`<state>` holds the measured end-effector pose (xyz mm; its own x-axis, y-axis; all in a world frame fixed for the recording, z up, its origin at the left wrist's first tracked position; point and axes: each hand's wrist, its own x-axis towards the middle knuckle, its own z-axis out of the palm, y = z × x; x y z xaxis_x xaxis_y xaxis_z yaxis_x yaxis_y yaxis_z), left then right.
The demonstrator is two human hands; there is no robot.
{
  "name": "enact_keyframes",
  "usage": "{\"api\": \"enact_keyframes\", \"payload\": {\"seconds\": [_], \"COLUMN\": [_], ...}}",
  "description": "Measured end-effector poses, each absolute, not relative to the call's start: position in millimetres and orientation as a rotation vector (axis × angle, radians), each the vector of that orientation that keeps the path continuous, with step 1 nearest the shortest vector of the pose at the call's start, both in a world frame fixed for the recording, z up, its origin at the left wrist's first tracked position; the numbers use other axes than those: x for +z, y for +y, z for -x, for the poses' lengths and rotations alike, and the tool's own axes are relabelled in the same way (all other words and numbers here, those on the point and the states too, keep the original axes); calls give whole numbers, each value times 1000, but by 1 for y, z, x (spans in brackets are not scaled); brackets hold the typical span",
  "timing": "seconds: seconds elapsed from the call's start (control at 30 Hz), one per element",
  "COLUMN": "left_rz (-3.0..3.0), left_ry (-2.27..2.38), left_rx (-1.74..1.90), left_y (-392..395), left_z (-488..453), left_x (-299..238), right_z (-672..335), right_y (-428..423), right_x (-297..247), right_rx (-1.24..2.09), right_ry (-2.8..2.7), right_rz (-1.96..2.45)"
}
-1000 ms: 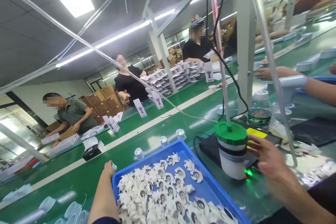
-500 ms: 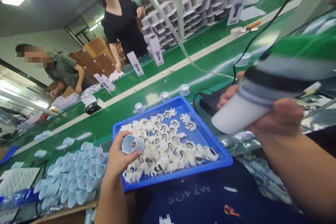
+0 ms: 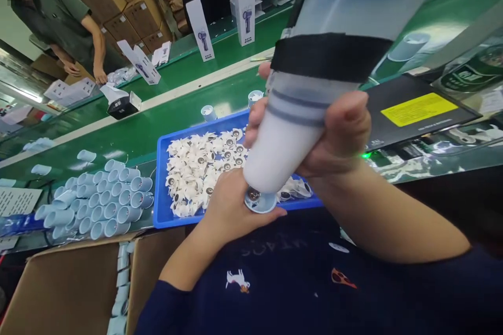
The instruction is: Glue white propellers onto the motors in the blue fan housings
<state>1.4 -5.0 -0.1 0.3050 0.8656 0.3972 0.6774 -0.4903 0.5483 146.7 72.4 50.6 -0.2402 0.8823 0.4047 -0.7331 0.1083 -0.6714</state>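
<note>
My right hand (image 3: 341, 138) is wrapped round a thick bottle-like cylinder (image 3: 281, 141), white below, clear above, with black tape round its middle and a green upper part. It is tilted, its blunt lower end right over a light blue cup-shaped part (image 3: 264, 206). Closed round that part is my left hand (image 3: 228, 201). A small round metallic piece shows inside the part; whether the cylinder touches it I cannot tell. Behind both hands lies a blue tray (image 3: 159, 178) heaped with white fan wheels (image 3: 192, 162).
Many light blue cup-shaped parts (image 3: 106, 196) are stacked at left, above an open cardboard box (image 3: 74, 282). A black device with a yellow label (image 3: 418, 110) sits at right. Beyond the green conveyor (image 3: 176, 102), co-workers stand near white printed boxes (image 3: 201, 31).
My right hand has brought the cylinder left and down over the cup-shaped part. My left hand has moved right and towards my body with that part. The view has shifted.
</note>
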Motion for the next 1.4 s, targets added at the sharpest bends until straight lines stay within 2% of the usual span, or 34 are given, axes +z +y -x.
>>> {"api": "enact_keyframes", "payload": {"seconds": [0.3, 0.83, 1.07, 1.2, 1.3, 1.4], "left_rz": [-2285, -2312, -1938, -1882, -1695, -1514], "left_ry": [1329, 1463, 1393, 1692, 2071, 2142], "left_rx": [952, 854, 758, 682, 1010, 1397], "left_y": [-4, -9, -12, 2, 9, 11], "left_z": [-9, -9, -2, 45, 93, 121], "left_x": [2, 1, 8, -10, -37, -59], "right_z": [-157, -157, -157, -202, -253, -286], "right_y": [61, 60, 65, 76, 85, 89], "right_x": [58, 59, 63, 45, 13, -16], "right_rx": [1514, 1538, 1579, 1409, 1085, 766], "right_ry": [-1047, -1017, -955, -1035, -1156, -1255], "right_rz": [350, 460, 536, 656, 822, 941]}}
